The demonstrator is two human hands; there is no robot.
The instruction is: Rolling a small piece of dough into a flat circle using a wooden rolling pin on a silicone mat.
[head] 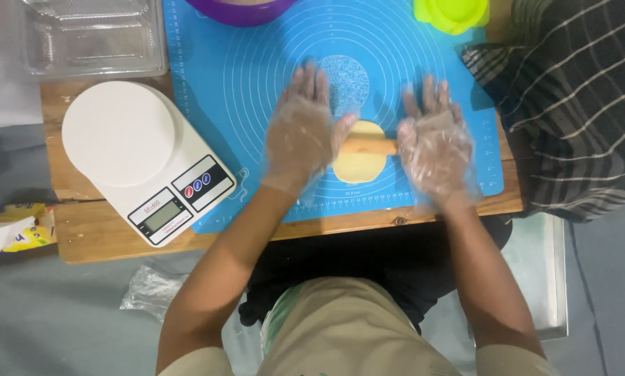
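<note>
A wooden bench [82, 230] carries everything here, with grey floor on the near side and a metal tray [546, 278] on the floor at the near right. Across most of the bench lies a blue silicone baking mat [257, 76] printed with concentric rings. At the far right edge a dark striped cloth [577, 104] hangs over the bench corner. To the left of the mat sits a white digital kitchen scale [145, 160] with a round platform, and beyond it, at the far left, a clear plastic container [93, 35]. At the far edge of the mat, 1 purple bowl [243, 10] and 1 lime-green dish [452, 14] are partly cut off by the frame.

Both hands wear thin clear plastic gloves. The left hand [300, 132] and the right hand [434, 143] lie flat, fingers stretched out and not clenched, palms pressing down on the 2 ends of a wooden rolling pin [369, 146]. Under the pin, near the middle of the mat's near half, sits a pale yellow disc of dough [358, 167].

Judging from its shape, the dough is already flattened into a small, roughly oval sheet but covers only the innermost rings, so most of the spreading looks left to do.
</note>
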